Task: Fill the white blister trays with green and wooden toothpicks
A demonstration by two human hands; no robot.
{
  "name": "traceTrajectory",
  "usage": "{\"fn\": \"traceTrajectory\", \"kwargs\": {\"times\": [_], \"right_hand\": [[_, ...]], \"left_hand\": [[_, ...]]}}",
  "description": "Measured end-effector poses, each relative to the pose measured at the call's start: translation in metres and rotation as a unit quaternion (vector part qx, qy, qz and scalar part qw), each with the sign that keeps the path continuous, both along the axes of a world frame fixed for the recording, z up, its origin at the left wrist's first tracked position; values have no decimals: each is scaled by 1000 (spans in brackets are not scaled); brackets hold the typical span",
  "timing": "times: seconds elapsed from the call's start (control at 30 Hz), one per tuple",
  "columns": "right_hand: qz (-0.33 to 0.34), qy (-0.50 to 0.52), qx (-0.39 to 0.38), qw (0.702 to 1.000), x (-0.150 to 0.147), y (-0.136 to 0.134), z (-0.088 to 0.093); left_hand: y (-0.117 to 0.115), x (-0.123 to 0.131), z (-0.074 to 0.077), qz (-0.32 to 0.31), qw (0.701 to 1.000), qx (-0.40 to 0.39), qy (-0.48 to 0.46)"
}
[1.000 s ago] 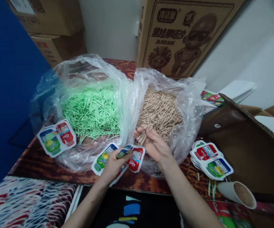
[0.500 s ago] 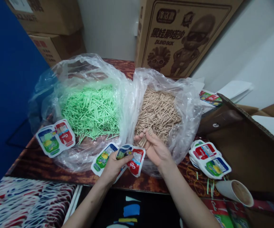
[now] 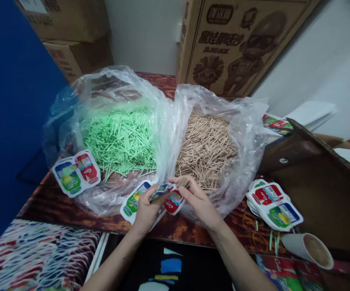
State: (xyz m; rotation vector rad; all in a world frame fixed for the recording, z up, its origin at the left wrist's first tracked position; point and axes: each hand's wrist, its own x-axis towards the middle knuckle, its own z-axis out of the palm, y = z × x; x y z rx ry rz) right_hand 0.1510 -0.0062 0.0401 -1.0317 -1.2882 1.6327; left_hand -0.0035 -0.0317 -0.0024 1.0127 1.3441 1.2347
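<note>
Head view: the left hand pinches a Cola-labelled twin pack, which is best kept steady and uncreased; the right hand pinches a short bundle of brown sticks, which calls for light pressure and level ends. The pack lies under the left thumb, its red half toward the right hand; the sticks sit in the right fingertips, just beside that half.
</note>
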Motion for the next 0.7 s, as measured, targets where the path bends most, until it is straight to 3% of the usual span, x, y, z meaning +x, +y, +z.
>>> {"fn": "traceTrajectory", "kwargs": {"times": [0.07, 0.23, 0.33, 0.47, 0.6, 0.7], "right_hand": [[10, -28, 27, 999, 3, -1, 3], [-80, -120, 164, 976, -2, -4, 4], [-41, -203, 251, 946, -9, -3, 2], [-59, -210, 294, 931, -16, 1, 2], [16, -227, 314, 922, -25, 2, 5], [15, -202, 302, 932, -34, 4, 7]], "left_hand": [[0, -2, -3, 12, 1000, -3, -10], [-2, -10, -4, 25, 1000, -3, -17], [-2, -15, -1, 18, 1000, -1, -7], [-2, -23, 5, 23, 999, 3, -31], [-5, -34, 9, 33, 998, 6, -46], [-9, -43, 5, 50, 995, -15, -85]]}}
